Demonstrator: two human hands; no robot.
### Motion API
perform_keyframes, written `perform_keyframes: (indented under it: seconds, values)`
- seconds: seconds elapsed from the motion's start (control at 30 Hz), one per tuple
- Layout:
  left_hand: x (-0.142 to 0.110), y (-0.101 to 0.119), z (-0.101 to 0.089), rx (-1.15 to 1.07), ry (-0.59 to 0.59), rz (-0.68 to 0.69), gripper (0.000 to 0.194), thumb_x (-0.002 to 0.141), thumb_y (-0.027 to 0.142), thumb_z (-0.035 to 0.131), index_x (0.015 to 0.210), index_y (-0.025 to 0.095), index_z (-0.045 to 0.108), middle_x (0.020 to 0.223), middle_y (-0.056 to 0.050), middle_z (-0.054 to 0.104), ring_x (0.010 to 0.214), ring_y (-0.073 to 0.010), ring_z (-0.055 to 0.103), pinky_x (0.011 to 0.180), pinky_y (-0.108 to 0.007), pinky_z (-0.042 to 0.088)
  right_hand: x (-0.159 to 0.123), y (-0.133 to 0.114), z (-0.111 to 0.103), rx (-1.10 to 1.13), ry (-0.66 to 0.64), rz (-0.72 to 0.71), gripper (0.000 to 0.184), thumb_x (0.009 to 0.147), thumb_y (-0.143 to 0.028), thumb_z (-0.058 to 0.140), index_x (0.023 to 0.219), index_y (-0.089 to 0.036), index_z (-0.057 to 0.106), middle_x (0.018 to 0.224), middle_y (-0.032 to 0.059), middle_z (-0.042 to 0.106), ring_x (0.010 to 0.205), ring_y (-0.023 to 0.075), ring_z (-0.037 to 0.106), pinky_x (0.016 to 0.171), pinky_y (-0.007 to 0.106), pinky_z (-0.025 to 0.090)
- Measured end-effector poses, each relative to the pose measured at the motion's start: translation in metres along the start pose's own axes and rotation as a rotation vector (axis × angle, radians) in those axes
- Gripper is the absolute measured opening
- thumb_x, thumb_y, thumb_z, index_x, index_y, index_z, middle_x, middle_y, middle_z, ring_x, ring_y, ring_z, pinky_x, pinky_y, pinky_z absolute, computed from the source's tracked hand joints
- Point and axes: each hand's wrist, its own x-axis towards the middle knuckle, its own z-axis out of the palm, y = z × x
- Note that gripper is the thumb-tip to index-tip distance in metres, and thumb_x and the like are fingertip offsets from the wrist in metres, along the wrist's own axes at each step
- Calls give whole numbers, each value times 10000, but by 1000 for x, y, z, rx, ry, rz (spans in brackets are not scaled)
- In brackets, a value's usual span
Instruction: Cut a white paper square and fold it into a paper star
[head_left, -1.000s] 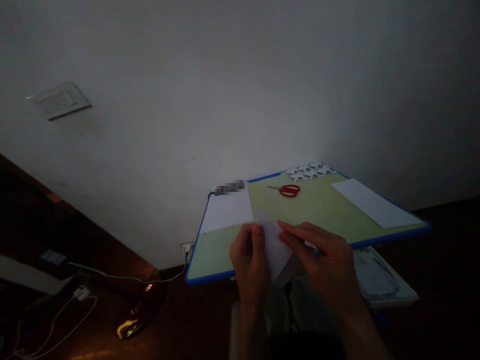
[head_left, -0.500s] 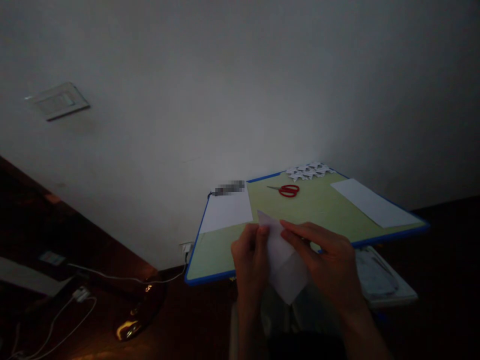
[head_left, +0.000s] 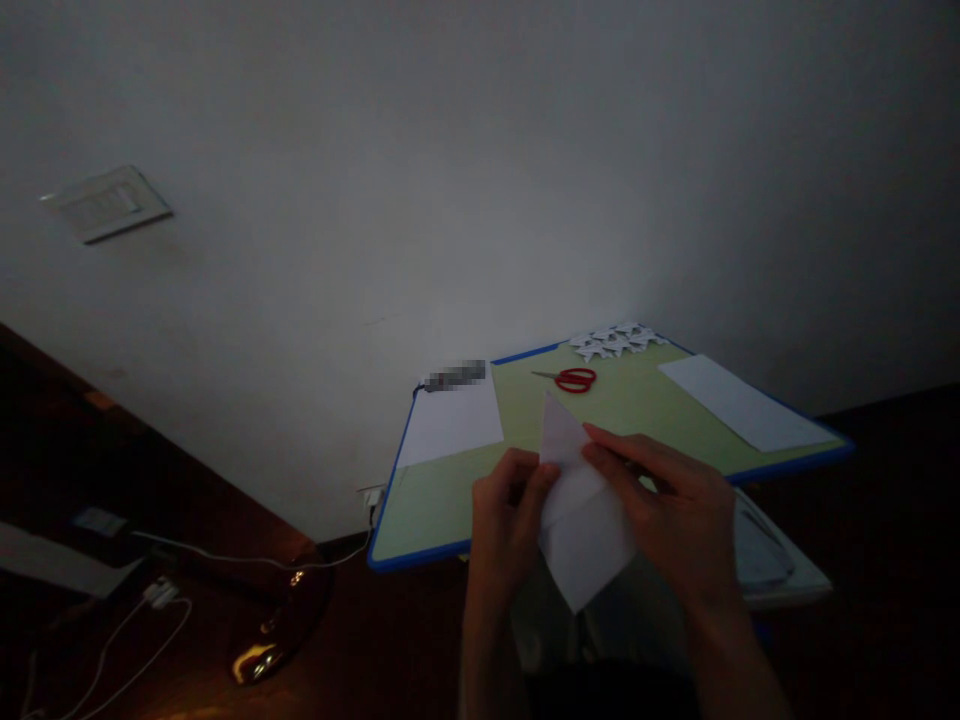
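A folded white sheet of paper (head_left: 581, 535), pointed at top and bottom with a crease across its middle, is held up before the table's near edge. My left hand (head_left: 511, 510) pinches its left edge between thumb and curled fingers. On the opposite edge, slightly higher, my right hand (head_left: 667, 500) grips it between thumb and index finger. Red-handled scissors (head_left: 574, 380) lie beyond the paper on the green tabletop (head_left: 435, 510), blades pointing left. My right hand hides part of the paper's right side.
White paper sheets lie at the table's left (head_left: 454, 420) and right (head_left: 739, 400). Several folded white paper pieces (head_left: 619, 342) sit at the back edge by the wall. A pixelated dark object (head_left: 456, 375) rests at the back left corner. A white cable (head_left: 225, 553) runs to a wall socket (head_left: 371, 497).
The paper's top point has swung up and to the right, so it stands more upright. Both hands have shifted slightly right and still pinch its edges.
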Motion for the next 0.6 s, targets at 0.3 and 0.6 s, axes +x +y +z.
perform_keyframes:
  seconds: [0.3,0.6]
  values:
    - [-5,7,-10,-99,-226,-109,262,879,401,778,766,174,711,668,0,650,609,-127,543,581,-231,395,0,-4,-9,-82,103,-60,166,931,-229,799,1058,-311,867,1014,-2,871,833,198,804,737,301,632]
    - [3,-3,-3,-15,-87,-105,267,848,412,779,755,168,726,609,17,597,556,-114,462,545,-240,324,2,7,-7,-76,177,26,138,881,-291,852,1013,-276,886,1001,33,880,809,231,820,761,330,660]
